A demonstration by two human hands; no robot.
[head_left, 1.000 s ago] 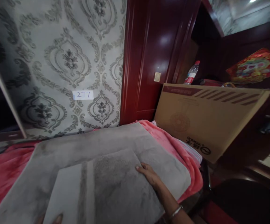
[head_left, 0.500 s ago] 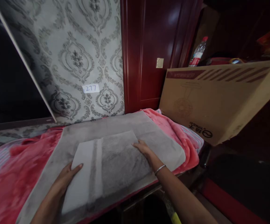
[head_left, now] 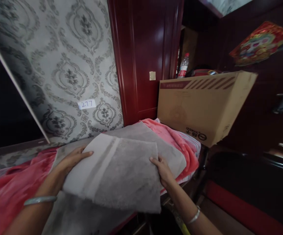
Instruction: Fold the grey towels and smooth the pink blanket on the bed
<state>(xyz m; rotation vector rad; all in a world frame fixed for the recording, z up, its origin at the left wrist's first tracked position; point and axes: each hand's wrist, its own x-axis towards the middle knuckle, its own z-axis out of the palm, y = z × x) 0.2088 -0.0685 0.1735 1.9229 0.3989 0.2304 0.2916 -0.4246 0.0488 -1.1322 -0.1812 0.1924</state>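
Observation:
A folded grey towel (head_left: 129, 173) with a pale band near its left end is held up between my hands, tilted. My left hand (head_left: 74, 160) grips its left edge, thumb on top and the other fingers hidden beneath. At the right edge, my right hand (head_left: 163, 169) pinches it, thumb uppermost. Under the towel lies a larger grey cloth (head_left: 173, 151), spread over a pink fleece blanket (head_left: 156, 125).
A large cardboard box (head_left: 195, 104) stands behind on the right, with a plastic bottle (head_left: 184, 66) near its top edge. To the left is a dark screen (head_left: 4, 98). A dark chair with a red part (head_left: 229, 199) stands at lower right.
The folded towel has been lifted off the grey cloth and turned clockwise, with both hands still on it. My view has swung to the right.

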